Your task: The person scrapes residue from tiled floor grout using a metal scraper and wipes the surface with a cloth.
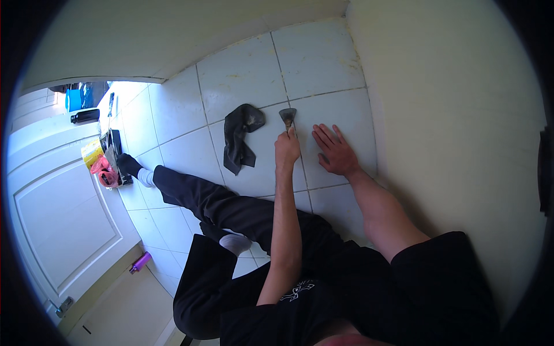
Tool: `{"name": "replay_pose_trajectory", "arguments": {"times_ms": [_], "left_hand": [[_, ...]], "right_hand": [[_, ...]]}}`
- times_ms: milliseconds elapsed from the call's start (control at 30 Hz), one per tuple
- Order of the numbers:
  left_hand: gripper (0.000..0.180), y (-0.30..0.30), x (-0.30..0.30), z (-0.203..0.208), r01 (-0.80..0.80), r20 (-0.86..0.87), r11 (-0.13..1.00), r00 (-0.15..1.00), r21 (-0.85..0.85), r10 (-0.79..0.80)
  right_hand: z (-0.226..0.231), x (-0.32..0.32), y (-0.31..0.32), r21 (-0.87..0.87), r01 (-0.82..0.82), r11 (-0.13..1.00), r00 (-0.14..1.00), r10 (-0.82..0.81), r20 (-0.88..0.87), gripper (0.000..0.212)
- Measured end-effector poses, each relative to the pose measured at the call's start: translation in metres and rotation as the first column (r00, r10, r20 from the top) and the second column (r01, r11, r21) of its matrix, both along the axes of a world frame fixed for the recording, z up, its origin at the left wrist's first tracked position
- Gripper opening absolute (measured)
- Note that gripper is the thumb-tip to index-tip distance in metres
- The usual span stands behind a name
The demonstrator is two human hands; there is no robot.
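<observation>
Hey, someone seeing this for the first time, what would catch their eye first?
Probably the scraper gripped in the left hand, mid-picture, its blade near a tile seam. To its right, the right hand is palm down on pale tiles; to its left lies a crumpled dark cloth.

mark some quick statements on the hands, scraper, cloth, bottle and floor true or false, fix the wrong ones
1. The left hand grips the scraper. True.
2. The right hand is clenched into a fist. False: the right hand is open, palm down, fingers extended.
3. The dark cloth lies to the left of the scraper. True.
4. The purple bottle touches the cloth. False: the purple bottle is well apart from it, near the white door.
5. The floor is tiled. True.
</observation>
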State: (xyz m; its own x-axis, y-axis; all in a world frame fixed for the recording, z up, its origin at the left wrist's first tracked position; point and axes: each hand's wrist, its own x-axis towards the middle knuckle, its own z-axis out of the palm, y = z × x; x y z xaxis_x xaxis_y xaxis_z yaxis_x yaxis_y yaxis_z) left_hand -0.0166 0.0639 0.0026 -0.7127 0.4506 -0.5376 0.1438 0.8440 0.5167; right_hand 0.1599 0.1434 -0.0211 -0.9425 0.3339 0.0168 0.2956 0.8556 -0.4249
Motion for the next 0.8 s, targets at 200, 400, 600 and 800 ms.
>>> {"name": "replay_pose_trajectory", "arguments": {"times_ms": [200,400,600,800], "left_hand": [[0.057,0.001,0.004,0.004,-0.088,0.109,0.994,0.99,-0.057,0.094],[0.058,-0.002,0.004,0.003,-0.085,0.149,0.996,0.985,-0.04,0.09],[0.055,-0.035,0.037,-0.001,-0.097,0.122,0.995,0.988,-0.022,0.099],[0.055,-0.06,0.044,-0.002,-0.102,0.124,0.994,0.987,-0.041,0.107]], "right_hand": [[0.001,-0.001,-0.001,-0.009,0.006,1.0,1.0,-0.006,-0.01,0.074],[0.003,0.0,0.0,-0.019,0.01,1.0,1.0,-0.01,-0.008,0.075],[-0.003,0.005,0.001,-0.026,0.019,0.999,1.0,-0.02,-0.008,0.076],[-0.002,0.002,0.001,-0.04,0.015,0.999,1.0,-0.016,-0.027,0.077]]}}
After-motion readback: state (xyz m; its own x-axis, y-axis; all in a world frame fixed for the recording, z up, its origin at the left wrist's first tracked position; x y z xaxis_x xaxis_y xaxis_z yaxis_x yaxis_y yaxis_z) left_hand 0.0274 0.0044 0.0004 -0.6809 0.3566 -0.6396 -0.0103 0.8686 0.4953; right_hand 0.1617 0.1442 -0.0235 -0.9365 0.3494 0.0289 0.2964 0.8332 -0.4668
